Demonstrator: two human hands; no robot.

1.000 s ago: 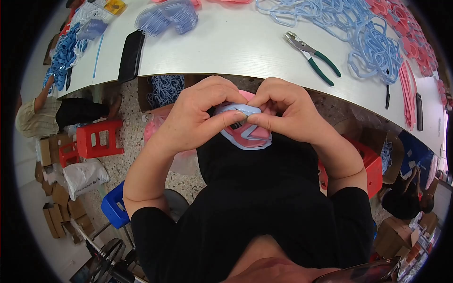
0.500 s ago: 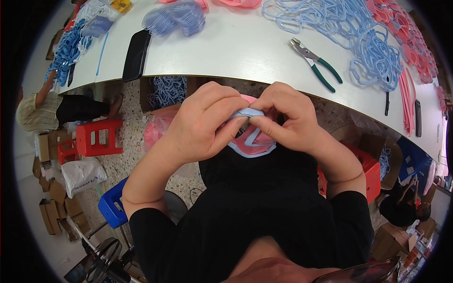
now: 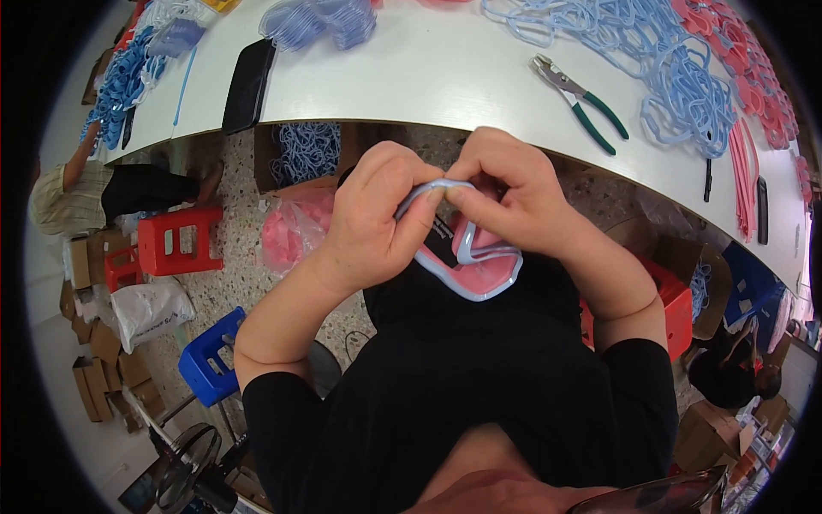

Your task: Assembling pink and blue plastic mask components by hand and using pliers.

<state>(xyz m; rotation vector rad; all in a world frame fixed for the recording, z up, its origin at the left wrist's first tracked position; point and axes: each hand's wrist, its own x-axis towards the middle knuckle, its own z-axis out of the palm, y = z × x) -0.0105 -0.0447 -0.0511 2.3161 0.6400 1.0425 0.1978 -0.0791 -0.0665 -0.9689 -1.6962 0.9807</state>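
Fingers of both hands pinch a pale blue loop (image 3: 469, 267) with a pink inner panel, held over my lap. My left hand (image 3: 377, 214) and right hand (image 3: 514, 193) meet at the loop's top, fingertips clamped on its blue band, thumbs touching. Beyond the fingers I see the white worktop (image 3: 428, 77): green-handled pliers (image 3: 580, 103) lie to the right, blue loops (image 3: 651, 60) heaped farther right, and a black phone (image 3: 248, 84) to the left.
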